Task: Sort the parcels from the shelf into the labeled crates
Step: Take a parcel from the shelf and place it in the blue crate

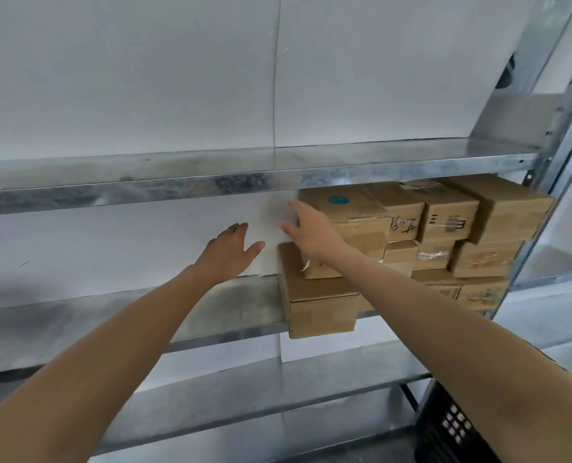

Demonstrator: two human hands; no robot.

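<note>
Lower right, a black crate [451, 426] peeks in below the metal shelf [231, 297], and both bare arms stretch up from the bottom edge. The left hand [231, 248] hangs centre frame, fingers straight, thumb splayed, holding nothing. The right hand [311, 228] is spread at the left edge of the blue-dot parcel [344, 205], contact unclear, atop the parcel stack [445, 242] at right of centre.

Cardboard parcels [321, 305] stacked on galvanized shelf [111, 315].
</note>
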